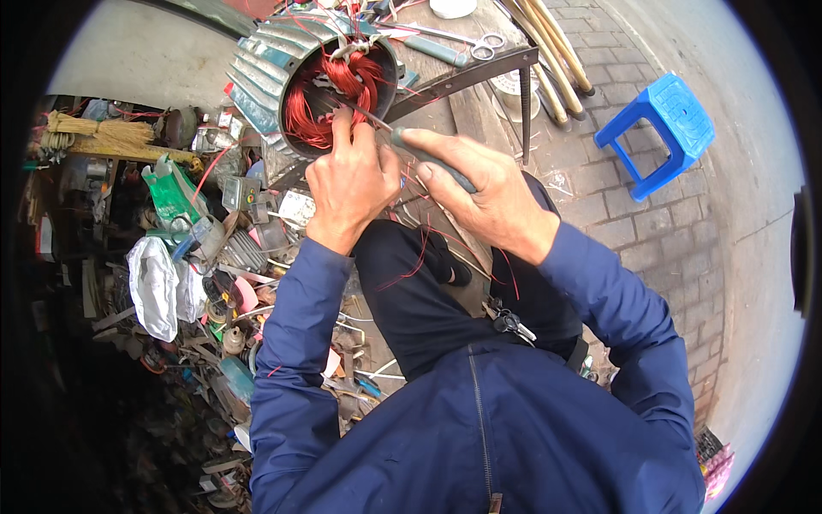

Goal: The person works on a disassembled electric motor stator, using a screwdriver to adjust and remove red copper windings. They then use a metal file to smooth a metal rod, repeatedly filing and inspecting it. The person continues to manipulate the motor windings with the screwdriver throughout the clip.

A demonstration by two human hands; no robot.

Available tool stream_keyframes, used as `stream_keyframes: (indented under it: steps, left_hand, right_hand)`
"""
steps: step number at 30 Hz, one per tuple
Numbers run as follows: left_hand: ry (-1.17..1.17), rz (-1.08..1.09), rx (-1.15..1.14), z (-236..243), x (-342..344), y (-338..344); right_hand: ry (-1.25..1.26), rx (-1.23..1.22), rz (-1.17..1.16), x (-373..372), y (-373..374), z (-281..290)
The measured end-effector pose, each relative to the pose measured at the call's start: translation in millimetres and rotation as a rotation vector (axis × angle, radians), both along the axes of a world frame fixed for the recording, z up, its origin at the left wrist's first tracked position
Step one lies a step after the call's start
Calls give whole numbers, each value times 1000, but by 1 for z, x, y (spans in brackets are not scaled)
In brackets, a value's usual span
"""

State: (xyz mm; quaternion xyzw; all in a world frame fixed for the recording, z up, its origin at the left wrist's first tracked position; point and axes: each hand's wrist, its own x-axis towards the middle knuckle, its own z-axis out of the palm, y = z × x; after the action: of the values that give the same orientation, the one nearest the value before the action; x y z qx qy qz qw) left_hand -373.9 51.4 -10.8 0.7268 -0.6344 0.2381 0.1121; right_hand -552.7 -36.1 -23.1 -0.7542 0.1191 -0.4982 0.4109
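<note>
A finned motor housing [262,75] lies on its side at the top, its round open end facing me. Inside it are thick bundles of red winding wire [353,79], tied with white cord at the upper rim. My left hand [353,182] is at the lower rim, its curled fingers closed on the red wire; the fingertips are partly hidden. In my right hand [492,184] is a screwdriver-like tool with a grey-green handle [438,161]. Its thin metal shaft points left into the opening, beside my left fingers; the tip's shape is hard to make out.
Scissors [484,45] lie on the bench beyond the housing, above an angled metal bar [467,79]. Long wooden poles [552,64] lean at the upper right, near a blue plastic stool [659,128]. Piled scrap, a white bag [154,287] and a straw broom [103,130] crowd the left.
</note>
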Motion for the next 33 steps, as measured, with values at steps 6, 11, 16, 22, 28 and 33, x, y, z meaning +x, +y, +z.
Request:
stream_keyframes:
  steps: [6, 11, 16, 22, 28, 33]
  left_hand:
    - [40, 42, 95, 1, 0, 1]
    - [-1, -2, 36, 0, 2, 0]
    - [39, 18, 68, -2, 4, 1]
    - [19, 32, 63, -4, 4, 1]
    - [42, 47, 83, -5, 4, 1]
    - [5, -4, 75, -4, 5, 0]
  right_hand:
    - [56, -164, -50, 1, 1, 14]
    - [141, -51, -44, 7, 1, 7]
    - [88, -128, -26, 15, -4, 1]
    - [104, -88, -113, 22, -3, 12]
    - [60, -104, -163, 39, -10, 4]
    - [110, -115, -196, 41, -10, 1]
